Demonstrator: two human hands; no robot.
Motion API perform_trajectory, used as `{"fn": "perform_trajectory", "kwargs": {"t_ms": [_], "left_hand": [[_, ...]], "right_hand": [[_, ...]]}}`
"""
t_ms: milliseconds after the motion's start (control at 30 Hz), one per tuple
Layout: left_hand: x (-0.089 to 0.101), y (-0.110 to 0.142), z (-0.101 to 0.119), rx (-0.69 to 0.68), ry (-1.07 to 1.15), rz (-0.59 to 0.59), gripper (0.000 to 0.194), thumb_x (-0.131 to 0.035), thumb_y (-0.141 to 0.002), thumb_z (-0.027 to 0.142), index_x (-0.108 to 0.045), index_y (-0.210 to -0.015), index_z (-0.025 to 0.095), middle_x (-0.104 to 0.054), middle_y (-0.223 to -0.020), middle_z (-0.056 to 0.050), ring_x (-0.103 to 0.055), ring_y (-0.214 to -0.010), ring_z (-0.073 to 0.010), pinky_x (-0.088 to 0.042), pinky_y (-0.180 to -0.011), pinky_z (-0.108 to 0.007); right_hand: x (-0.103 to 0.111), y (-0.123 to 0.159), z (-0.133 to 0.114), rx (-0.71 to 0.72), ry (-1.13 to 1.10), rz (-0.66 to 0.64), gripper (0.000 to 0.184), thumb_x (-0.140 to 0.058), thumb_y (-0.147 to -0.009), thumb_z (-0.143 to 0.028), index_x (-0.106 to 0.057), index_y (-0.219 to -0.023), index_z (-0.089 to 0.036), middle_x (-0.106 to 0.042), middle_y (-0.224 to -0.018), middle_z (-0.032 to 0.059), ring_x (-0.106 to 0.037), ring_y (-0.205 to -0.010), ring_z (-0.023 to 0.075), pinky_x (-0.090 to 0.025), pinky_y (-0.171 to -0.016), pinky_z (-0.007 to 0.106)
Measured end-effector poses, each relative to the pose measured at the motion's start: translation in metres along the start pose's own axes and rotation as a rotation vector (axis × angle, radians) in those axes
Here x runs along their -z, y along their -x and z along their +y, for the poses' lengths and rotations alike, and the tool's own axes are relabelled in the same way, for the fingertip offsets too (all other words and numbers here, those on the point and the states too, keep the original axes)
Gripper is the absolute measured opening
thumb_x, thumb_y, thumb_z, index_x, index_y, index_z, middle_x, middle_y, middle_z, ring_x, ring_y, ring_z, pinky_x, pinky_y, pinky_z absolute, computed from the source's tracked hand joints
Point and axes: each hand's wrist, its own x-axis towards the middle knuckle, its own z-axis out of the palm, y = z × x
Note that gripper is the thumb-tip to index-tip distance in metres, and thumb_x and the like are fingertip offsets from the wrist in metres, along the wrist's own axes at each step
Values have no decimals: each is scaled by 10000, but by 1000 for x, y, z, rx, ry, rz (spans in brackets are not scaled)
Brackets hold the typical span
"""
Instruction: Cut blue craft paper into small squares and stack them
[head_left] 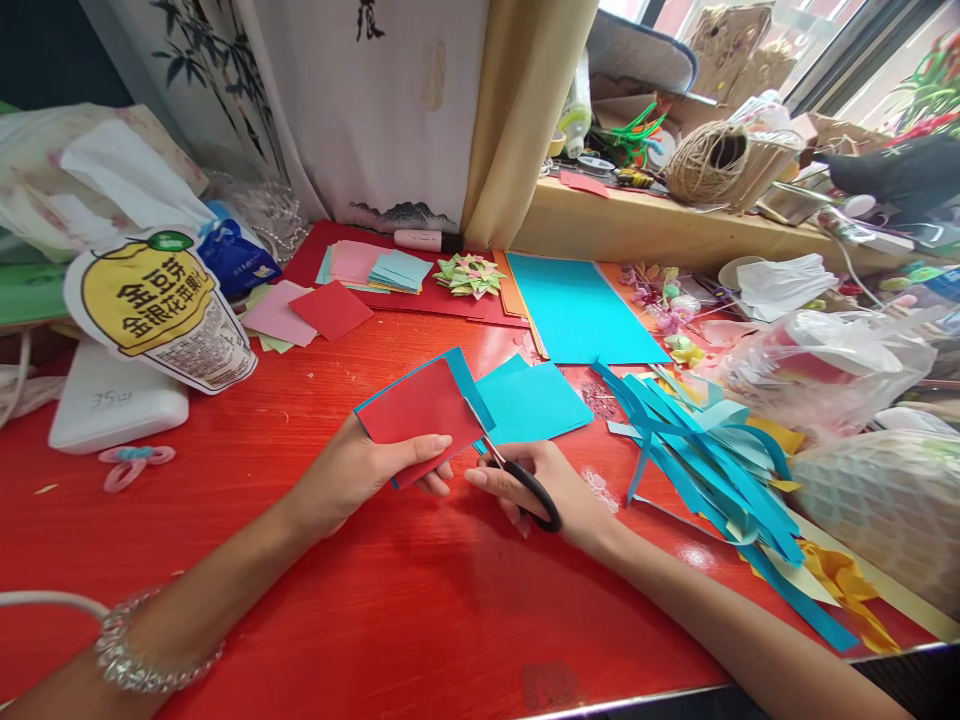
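Between thumb and fingers, my left hand (390,465) grips a red paper square (420,405) laid over a slightly larger blue sheet (469,385). Blue shows along the top and right edges of the red square. My right hand (551,485) is closed on black-handled scissors (536,492), whose blades meet the blue sheet at the right edge of the red square. Just behind the scissors, cut blue paper pieces (536,400) lie on the red table. A heap of blue paper strips (697,460) is to the right of my right hand.
Large blue sheets (585,310) lie toward the back, beside a folded paper flower (470,275) and small coloured squares (401,270). At left stand a white power bank (112,400) and a lemon-printed label (161,305). Plastic bags (832,360) crowd the right side; twine (709,160) sits on the sill.
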Motion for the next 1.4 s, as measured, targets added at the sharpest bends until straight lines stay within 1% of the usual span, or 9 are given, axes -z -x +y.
{"fn": "perform_trajectory", "kwargs": {"t_ms": [133, 233, 367, 567, 800, 1000, 1133, 1233, 1400], "left_hand": [[0, 0, 1, -4, 23, -4, 154, -594, -765, 304, -614, -683, 174, -674, -625, 6, -649, -573, -156, -503, -612, -248], [-2, 1, 2, -9, 50, -22, 154, -592, -770, 301, -620, -691, 172, -677, -636, 4, -646, -568, -152, -505, -604, -246], [-4, 2, 1, 8, 85, -24, 135, -607, -760, 292, -619, -713, 167, -679, -637, 5, -646, -559, -153, -509, -599, -250], [-2, 0, -1, 22, 101, -33, 150, -609, -759, 290, -629, -715, 148, -682, -620, -10, -646, -568, -153, -511, -598, -243], [-3, 0, -1, 47, 98, -82, 169, -602, -766, 287, -631, -707, 131, -680, -623, -18, -637, -517, -151, -507, -539, -239], [-3, 0, -2, 54, 128, -65, 146, -615, -756, 266, -624, -705, 129, -668, -600, -13, -636, -501, -151, -511, -527, -237], [-4, 1, -2, 58, 123, -86, 162, -608, -762, 273, -624, -691, 128, -668, -609, -14, -636, -503, -150, -507, -523, -234], [-5, 2, -2, 67, 119, -98, 156, -611, -759, 276, -618, -697, 134, -662, -604, -4, -638, -501, -151, -503, -518, -231], [-5, 1, -3, 74, 139, -85, 141, -621, -749, 267, -608, -692, 139, -651, -584, 9, -632, -485, -144, -501, -516, -229]], "right_hand": [[1, -2, 3, -16, -28, -17, 412, -573, -712, -555, -482, -609, -167, -433, -404, -55, -419, -370, 73, -283, -392, 203], [1, -2, -1, 10, -23, -29, 400, -559, -732, -543, -494, -613, -166, -454, -418, -47, -425, -384, 73, -293, -414, 206], [-1, -1, -5, 22, -7, -10, 406, -546, -748, -531, -472, -582, -168, -448, -409, -46, -418, -391, 71, -298, -433, 209], [-3, -1, -1, 14, -10, 13, 393, -565, -737, -511, -462, -574, -168, -426, -377, -55, -391, -359, 67, -267, -401, 209], [1, -2, -5, 22, -12, -46, 389, -560, -746, -494, -484, -563, -159, -467, -435, -41, -445, -394, 67, -300, -431, 206], [-2, -2, -3, 17, -5, 8, 364, -547, -757, -491, -527, -623, -153, -442, -396, -51, -404, -368, 68, -271, -413, 215], [-1, -1, -8, 10, -6, 1, 386, -573, -737, -488, -479, -554, -161, -470, -425, -41, -409, -381, 60, -259, -411, 211], [0, -1, -10, -1, 35, 1, 429, -569, -736, -498, -445, -500, -162, -461, -411, -34, -401, -388, 58, -259, -418, 214], [-1, -2, -5, -14, 16, 21, 390, -556, -737, -522, -506, -595, -162, -438, -391, -51, -401, -367, 69, -251, -405, 220]]}}
